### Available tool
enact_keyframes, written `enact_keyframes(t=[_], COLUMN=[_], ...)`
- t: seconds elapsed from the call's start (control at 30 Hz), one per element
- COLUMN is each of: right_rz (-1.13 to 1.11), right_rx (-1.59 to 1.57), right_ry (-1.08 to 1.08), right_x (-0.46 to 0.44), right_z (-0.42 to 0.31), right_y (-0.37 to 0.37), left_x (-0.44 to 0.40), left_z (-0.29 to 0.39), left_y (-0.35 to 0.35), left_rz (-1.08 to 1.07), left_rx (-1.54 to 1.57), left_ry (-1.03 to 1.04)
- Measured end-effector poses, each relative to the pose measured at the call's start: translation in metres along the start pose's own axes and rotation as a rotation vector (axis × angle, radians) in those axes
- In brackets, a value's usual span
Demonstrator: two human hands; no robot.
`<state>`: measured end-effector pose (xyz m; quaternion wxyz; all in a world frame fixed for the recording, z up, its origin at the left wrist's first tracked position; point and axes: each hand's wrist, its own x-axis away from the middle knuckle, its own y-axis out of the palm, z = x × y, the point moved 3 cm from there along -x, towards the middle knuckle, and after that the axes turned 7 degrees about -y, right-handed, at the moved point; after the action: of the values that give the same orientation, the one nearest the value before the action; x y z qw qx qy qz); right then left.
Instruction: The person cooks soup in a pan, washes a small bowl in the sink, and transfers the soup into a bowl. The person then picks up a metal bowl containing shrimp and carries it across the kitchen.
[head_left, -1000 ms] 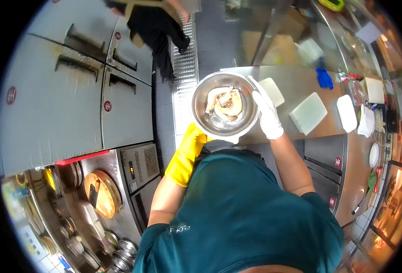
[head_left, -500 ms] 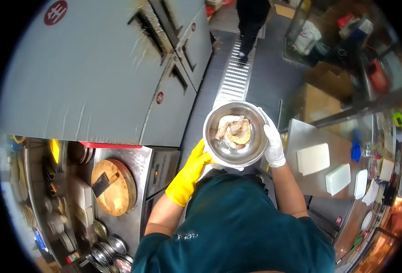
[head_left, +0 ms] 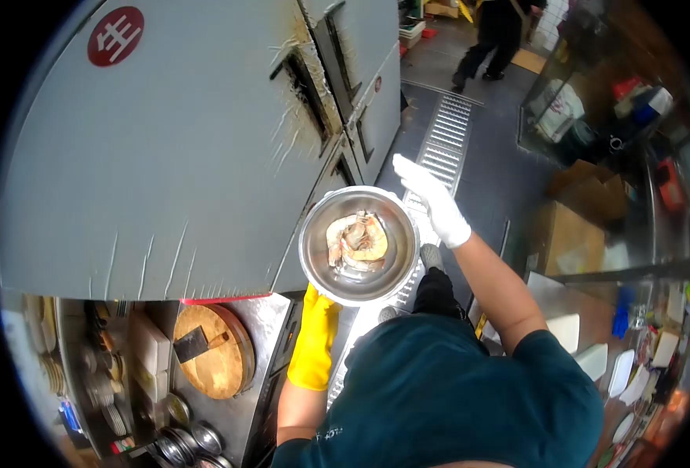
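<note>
A round steel bowl is held up in front of the body, with several shrimp curled at its bottom. Wearing a yellow glove, my left hand grips the bowl at its near left side; the fingertips are hidden beneath it. My right hand, in a white glove, is off the bowl, to the right of its rim. Its fingers are stretched out, and nothing is in it.
Large grey cabinets with handles fill the left. A round chopping board with a cleaver lies on a steel counter below them. A person is farther ahead. Cardboard boxes and white containers are at right.
My right hand has let go of the bowl and moved away from it. The view has turned toward the cabinets, which look closer. The other person appears farther off.
</note>
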<state>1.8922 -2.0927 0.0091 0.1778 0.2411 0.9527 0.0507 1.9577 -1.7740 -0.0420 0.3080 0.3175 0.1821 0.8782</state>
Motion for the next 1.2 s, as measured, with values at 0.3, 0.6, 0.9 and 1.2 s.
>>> enact_keyframes(t=[0.3,0.6,0.9,1.2], right_rz=[0.002,-0.142,0.098,0.289], right_rx=[0.107,0.456,0.356,0.097], right_ry=[-0.212,0.027,-0.173,-0.276], right_x=[-0.304,-0.427,-0.351,-0.269], right_z=[0.067,0.048,0.068,0.040], right_y=[-0.066,-0.046,-0.144,-0.297], left_x=[-0.066,-0.085,-0.122,-0.217], left_z=[0.008,-0.002,0.031,0.132], left_y=[0.066,0.140,0.158,0.248], left_rz=[0.241,0.420,0.364,0.151], left_rx=[0.165,0.257,0.258,0.134], left_ry=[0.184,0.295,0.313,0.241])
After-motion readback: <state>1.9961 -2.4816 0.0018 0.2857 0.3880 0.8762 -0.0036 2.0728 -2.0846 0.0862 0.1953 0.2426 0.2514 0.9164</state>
